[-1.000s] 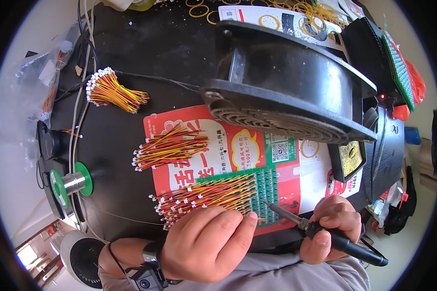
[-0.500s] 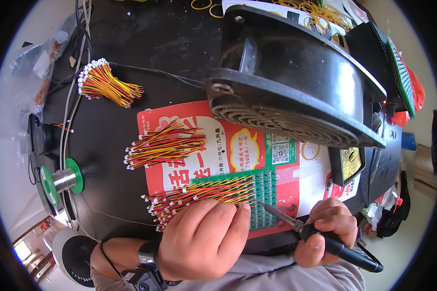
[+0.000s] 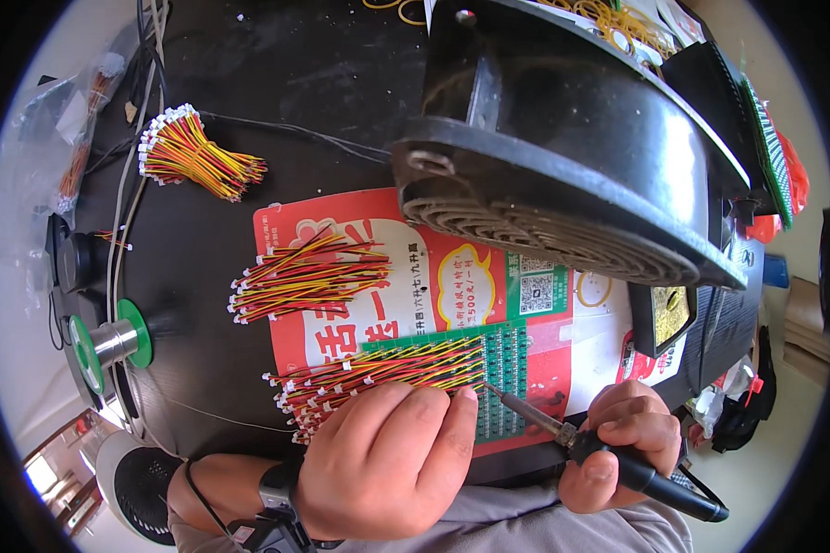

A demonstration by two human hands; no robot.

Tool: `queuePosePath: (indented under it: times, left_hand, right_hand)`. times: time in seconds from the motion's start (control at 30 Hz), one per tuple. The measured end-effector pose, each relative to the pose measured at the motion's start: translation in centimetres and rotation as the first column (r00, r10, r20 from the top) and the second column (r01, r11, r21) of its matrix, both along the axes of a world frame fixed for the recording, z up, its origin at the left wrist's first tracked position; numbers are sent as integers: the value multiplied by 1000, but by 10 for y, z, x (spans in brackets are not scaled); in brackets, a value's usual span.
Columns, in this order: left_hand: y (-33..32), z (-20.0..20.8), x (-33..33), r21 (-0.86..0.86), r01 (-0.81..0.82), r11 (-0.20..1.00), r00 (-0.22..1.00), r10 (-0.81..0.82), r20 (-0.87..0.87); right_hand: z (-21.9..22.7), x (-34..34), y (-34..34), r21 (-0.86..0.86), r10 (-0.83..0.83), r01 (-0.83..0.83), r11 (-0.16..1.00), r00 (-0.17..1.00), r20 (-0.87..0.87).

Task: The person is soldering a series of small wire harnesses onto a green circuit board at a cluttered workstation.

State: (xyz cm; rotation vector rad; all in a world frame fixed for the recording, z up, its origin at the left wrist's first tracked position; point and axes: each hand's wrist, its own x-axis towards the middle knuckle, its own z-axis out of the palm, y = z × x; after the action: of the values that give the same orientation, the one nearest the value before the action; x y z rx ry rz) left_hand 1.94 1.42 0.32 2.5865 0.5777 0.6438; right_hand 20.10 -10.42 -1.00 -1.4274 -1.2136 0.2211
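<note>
My right hand (image 3: pixel 632 442) grips a black soldering iron (image 3: pixel 641 475), its tip slanting up to the left onto a green circuit board panel (image 3: pixel 503 369). My left hand (image 3: pixel 392 461) is closed over the lower left of the panel, with thumb and index fingertips at a red-and-yellow wire (image 3: pixel 470 384) beside the iron's tip. Part of the wire is hidden under the fingers. Rows of connector wires (image 3: pixel 378 369) lie across the panel, white plugs to the left. The panel rests on a red and white printed sheet (image 3: pixel 277 332).
A large black fan (image 3: pixel 572 147) stands above the panel. Beside it is a yellow tip-cleaning sponge (image 3: pixel 669 313) in a black holder. Loose wires (image 3: pixel 314 276) and a banded wire bundle (image 3: pixel 198 157) lie farther back. A solder spool (image 3: pixel 111 346) stands at left, near cables.
The view has shifted slightly. Both hands stay almost in place, the iron's tip still at the wire ends on the panel.
</note>
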Motion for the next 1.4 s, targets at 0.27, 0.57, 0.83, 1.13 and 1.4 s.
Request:
queuePosePath:
  times: [0.27, 0.57, 0.83, 1.13, 1.4]
  left_hand:
    - [5, 8, 5, -22, 38, 999, 999, -39, -32]
    - [1, 3, 1, -28, 9, 1000, 1000, -10, -10]
    - [-1, 11, 2, 8, -4, 1000, 1000, 4, -10]
    - [1, 12, 4, 25, 39, 999, 997, -37, -71]
    - [-1, 10, 4, 59, 36, 998, 997, -31, -74]
  right_hand:
    - [4, -4, 0, -58, -38, 38, 998, 999, 2]
    - [5, -4, -3, -64, -53, 49, 997, 997, -54]
    - [4, -5, 0, -52, -48, 47, 998, 999, -18]
    - [4, -4, 1, -62, -37, 38, 997, 999, 7]
    - [2, -6, 1, -50, -76, 76, 996, 997, 1]
